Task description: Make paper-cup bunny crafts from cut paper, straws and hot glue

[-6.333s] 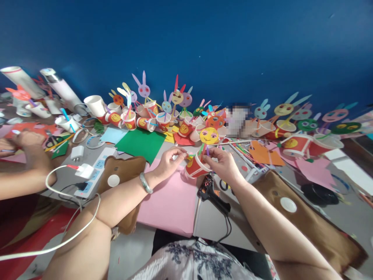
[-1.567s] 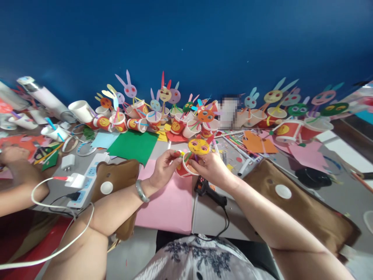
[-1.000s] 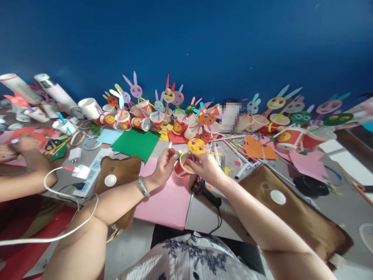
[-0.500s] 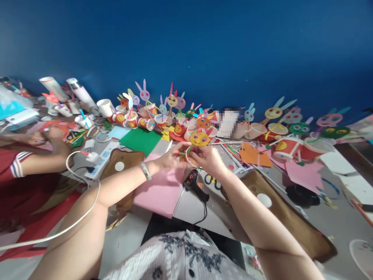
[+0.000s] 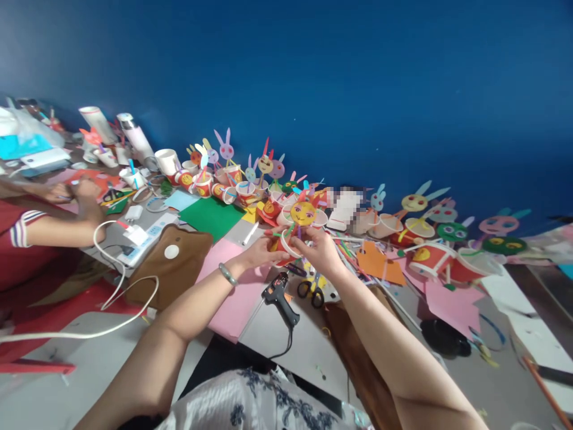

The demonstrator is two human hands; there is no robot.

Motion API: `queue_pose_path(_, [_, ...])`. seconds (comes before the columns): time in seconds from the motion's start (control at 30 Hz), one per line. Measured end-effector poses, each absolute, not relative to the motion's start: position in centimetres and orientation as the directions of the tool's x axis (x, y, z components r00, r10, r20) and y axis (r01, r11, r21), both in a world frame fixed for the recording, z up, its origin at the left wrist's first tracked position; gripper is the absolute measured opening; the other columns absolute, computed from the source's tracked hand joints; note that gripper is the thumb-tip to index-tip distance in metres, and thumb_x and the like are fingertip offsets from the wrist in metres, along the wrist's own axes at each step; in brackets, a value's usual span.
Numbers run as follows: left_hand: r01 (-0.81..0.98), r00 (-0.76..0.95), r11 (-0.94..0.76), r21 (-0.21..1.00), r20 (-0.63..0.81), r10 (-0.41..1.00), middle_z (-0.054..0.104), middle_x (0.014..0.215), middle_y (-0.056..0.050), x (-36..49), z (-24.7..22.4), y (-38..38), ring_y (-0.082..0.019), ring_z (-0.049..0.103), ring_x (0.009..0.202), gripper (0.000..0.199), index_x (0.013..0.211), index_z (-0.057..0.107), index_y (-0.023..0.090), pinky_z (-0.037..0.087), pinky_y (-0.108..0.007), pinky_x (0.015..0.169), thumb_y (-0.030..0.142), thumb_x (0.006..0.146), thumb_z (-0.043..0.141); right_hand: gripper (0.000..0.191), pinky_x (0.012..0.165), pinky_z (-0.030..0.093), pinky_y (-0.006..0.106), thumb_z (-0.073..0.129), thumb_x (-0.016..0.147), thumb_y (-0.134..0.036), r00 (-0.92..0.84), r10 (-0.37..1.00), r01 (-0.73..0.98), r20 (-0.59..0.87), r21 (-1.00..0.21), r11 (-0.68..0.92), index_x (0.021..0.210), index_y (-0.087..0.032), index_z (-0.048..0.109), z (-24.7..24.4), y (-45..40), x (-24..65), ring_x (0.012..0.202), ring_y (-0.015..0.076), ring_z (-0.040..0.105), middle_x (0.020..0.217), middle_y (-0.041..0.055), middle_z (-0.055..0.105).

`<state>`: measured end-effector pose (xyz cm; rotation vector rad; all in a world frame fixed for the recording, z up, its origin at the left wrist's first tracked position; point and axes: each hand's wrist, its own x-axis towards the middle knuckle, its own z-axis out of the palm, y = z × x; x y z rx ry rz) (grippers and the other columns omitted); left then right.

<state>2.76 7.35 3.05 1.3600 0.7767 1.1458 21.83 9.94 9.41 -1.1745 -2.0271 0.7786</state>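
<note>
A red paper cup (image 5: 286,243) with a yellow face cutout (image 5: 303,213) above its rim is between my two hands over the middle of the table. My left hand (image 5: 264,251), below a bangle on the wrist, has its fingers round the cup's left side. On the right, my right hand (image 5: 317,248) pinches the rim near the face cutout. Below the hands lie a black glue gun (image 5: 280,297) and scissors with black handles (image 5: 312,292). Pink paper (image 5: 228,286) is under my left wrist.
Decorated cups with animal faces (image 5: 246,190) line the blue wall. A power strip (image 5: 147,242) with a white cable, brown pouch (image 5: 172,257), green paper (image 5: 212,216) and orange paper (image 5: 380,263) lie around. At the left, another person's hands (image 5: 85,194) work over orange paper.
The camera view has shifted and tilted. The cup with the yellow face stays in both hands, and its red side now shows more. More of the scissors is visible.
</note>
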Motion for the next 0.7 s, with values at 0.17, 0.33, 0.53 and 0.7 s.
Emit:
queue_pose_path(0.17, [-0.230,0.295,-0.115,0.966,0.182,0.938,0.073,0.117,-0.012,2.4,3.5,6.6,-0.025,0.071,0.106,0.053,0.128,0.067,0.021,0.057,-0.038,0.092,0.038,0.080,0.081,0.027,0.074,0.051,0.032,0.065,0.085,-0.040,-0.439,0.868,0.445,0.234,-0.783,0.436,0.096,-0.017,0.072,8.8,10.5,21.9,0.081,0.0216,0.070,0.089,0.0078,0.078])
queue_pose_path(0.33, [-0.265,0.251,-0.160,0.951,0.228,0.941,0.069,0.127,-0.011,2.1,3.3,6.6,-0.026,0.068,0.116,0.068,0.141,0.057,0.027,0.056,-0.041,0.098,0.031,0.079,0.083,0.031,0.078,0.055,0.036,0.067,0.084,-0.040,-0.386,0.874,0.403,0.294,-0.799,0.447,0.105,-0.018,0.073,7.9,10.5,21.8,0.085,0.0244,0.073,0.093,0.0087,0.078])
queue_pose_path(0.53, [-0.266,0.199,-0.203,0.942,0.259,0.945,0.067,0.132,-0.012,1.8,3.2,6.6,-0.029,0.063,0.125,0.071,0.142,0.057,0.028,0.052,-0.048,0.107,0.030,0.076,0.084,0.027,0.094,0.052,0.043,0.064,0.090,-0.040,-0.336,0.858,0.383,0.388,-0.776,0.500,0.105,-0.020,0.073,8.1,9.3,22.2,0.104,0.0273,0.071,0.108,0.0111,0.078])
queue_pose_path(0.7, [-0.267,0.166,-0.222,0.938,0.272,0.948,0.064,0.136,-0.011,1.6,3.5,6.4,-0.030,0.062,0.126,0.077,0.143,0.053,0.029,0.051,-0.053,0.108,0.034,0.074,0.086,0.029,0.082,0.052,0.038,0.060,0.089,-0.036,-0.209,0.876,0.462,0.434,-0.746,0.480,0.108,-0.018,0.073,8.9,8.2,22.2,0.088,0.0228,0.068,0.101,0.0100,0.076])
